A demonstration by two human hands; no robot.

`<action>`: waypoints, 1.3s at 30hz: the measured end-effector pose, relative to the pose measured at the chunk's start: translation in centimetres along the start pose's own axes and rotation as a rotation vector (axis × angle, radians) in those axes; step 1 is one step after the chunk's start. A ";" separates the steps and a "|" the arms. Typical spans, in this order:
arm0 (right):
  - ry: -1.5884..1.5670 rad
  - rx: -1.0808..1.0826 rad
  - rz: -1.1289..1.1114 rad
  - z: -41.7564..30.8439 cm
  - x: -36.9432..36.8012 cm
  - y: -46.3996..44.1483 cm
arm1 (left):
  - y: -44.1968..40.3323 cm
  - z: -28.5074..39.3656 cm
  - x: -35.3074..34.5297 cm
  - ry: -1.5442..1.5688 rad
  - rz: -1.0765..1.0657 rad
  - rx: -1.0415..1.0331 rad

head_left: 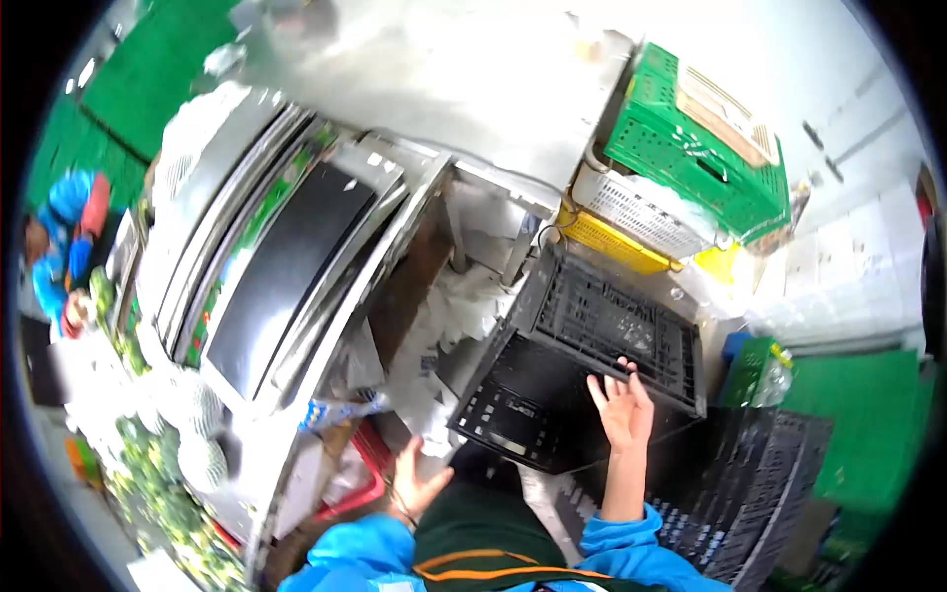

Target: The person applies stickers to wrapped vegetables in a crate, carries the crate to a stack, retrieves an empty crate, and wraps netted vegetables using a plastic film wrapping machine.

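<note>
My right hand (624,409) is over the black plastic crate (523,400), fingers stretched out and a little apart. Its fingertips are at the edge between this crate and another dark crate (621,306) behind it; whether they touch the edge I cannot tell. Low in front of my body, my left hand (419,481) is open with thumb and fingers spread, holding nothing. Crumpled white paper or plastic (424,385) lies just beyond it, under the metal counter. The black crate is tilted, showing its bare inside and slotted wall.
Several black folded crates (740,483) are stacked at my right. Behind stand a green crate (671,128), a white crate (641,207) and a yellow crate (612,237). A metal counter (330,326) runs along my left, near broccoli (168,474) and net-wrapped produce (200,464). Another person (69,247) is far left.
</note>
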State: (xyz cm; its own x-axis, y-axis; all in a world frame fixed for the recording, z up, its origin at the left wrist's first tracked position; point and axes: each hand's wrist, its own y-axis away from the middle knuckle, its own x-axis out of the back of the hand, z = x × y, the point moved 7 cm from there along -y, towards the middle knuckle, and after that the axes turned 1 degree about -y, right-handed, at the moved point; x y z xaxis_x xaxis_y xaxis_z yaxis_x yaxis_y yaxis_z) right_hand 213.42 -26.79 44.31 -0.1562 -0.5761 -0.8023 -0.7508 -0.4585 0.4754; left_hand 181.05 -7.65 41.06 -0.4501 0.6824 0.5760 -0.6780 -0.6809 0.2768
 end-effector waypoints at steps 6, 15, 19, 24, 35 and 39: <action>0.410 0.336 -0.449 -6.3 -19.8 6.7 | -3.2 6.2 1.1 -0.055 -0.083 -0.253; 0.588 0.599 -1.001 -16.4 -54.9 4.5 | -2.5 17.4 9.5 1.119 -0.784 -0.213; 0.676 0.519 -0.982 -18.9 -67.4 -6.4 | -4.0 16.1 11.2 1.428 -0.641 -0.133; 0.514 0.802 -0.710 -13.9 -73.7 -19.6 | -16.7 20.5 14.4 0.147 0.184 -0.649; 0.599 0.052 -0.406 10.5 -73.6 -52.8 | -30.8 23.3 21.7 1.439 -0.087 0.010; 0.761 -0.185 -0.374 20.9 -70.9 -55.2 | -31.3 23.7 24.6 1.408 -0.047 -0.042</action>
State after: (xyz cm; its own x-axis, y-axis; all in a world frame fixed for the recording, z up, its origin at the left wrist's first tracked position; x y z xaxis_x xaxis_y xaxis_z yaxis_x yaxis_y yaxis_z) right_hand 252.51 53.46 67.44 0.6015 -0.6312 -0.4897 -0.5405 -0.7729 0.3324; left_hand 204.98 24.15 64.81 -0.6062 0.4115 -0.6806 -0.7136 -0.6593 0.2370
